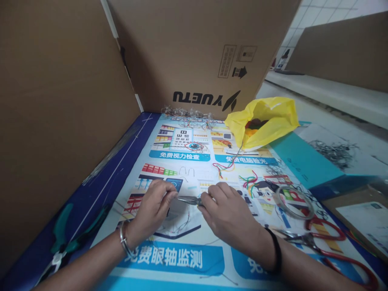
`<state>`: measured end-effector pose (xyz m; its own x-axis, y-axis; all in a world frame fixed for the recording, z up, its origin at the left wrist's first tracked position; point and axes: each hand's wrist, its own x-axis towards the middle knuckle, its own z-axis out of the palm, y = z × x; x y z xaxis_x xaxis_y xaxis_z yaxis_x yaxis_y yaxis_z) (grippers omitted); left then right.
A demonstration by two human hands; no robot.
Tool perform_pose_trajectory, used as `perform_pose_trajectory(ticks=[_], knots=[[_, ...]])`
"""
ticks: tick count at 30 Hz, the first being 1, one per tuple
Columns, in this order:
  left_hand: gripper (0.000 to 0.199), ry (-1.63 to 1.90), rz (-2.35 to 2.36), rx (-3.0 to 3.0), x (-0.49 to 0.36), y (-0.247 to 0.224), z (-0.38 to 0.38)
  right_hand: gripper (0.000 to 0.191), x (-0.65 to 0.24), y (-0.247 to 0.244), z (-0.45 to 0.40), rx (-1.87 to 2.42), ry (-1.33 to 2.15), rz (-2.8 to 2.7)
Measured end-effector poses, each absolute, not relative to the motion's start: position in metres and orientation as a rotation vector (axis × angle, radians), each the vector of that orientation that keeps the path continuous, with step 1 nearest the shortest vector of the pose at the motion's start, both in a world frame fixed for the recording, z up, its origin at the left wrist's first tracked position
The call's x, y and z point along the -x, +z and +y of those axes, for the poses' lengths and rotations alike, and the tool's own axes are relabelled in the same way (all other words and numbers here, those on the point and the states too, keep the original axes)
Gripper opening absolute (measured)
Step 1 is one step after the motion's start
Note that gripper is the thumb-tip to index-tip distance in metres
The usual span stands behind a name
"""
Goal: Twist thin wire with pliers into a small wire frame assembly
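Note:
At the centre, my right hand [222,204] is wrapped round a pair of small pliers [190,200], whose metal jaws point left. Their handles are hidden in the palm. My left hand [154,206] is closed in a pinch at the tips of the jaws; what lies between its fingers is too small to make out. Thin wires [182,222] show on the printed sheet [212,224] below both hands. Red-handled scissors [312,240] lie to the right of my right wrist, and a clear roll of tape [294,202] sits just beyond them.
Cardboard walls [194,52] stand at the back and left. Green-handled pliers [63,242] lie at lower left. A yellow bag [266,121], coloured threads [251,182], a teal folder [309,161] and a wire pile [333,151] are at right. Wire bits [188,113] line the back.

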<state>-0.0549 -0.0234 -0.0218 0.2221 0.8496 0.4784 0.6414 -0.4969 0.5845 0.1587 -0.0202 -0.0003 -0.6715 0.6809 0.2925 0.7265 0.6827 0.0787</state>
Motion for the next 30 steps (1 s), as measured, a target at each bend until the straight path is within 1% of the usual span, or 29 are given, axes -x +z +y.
perform_pose_trajectory(ticks=[6, 13, 18, 23, 30], knots=[[0.013, 1.073, 1.402, -2.207, 0.0553, -0.0238, -0.0243, 0.014, -0.1590, -0.0012, -0.0153, 1.122, -0.177, -2.684], [0.014, 1.039, 1.421, -2.137, 0.0549, -0.0227, -0.0238, 0.008, -0.1614, -0.0024, -0.0146, 1.081, -0.300, -2.724], [0.016, 1.019, 1.426, -2.103, 0.0550, -0.0222, -0.0228, 0.009, -0.1609, -0.0047, -0.0145, 1.082, -0.362, -2.732], [0.014, 1.042, 1.417, -2.110, 0.0562, -0.0226, -0.0240, 0.007, -0.1596, -0.0053, -0.0138, 1.095, -0.268, -2.732], [0.011, 1.076, 1.357, -2.213, 0.0548, -0.0193, -0.0247, 0.012, -0.1590, -0.0042, -0.0147, 1.126, -0.103, -2.717]])
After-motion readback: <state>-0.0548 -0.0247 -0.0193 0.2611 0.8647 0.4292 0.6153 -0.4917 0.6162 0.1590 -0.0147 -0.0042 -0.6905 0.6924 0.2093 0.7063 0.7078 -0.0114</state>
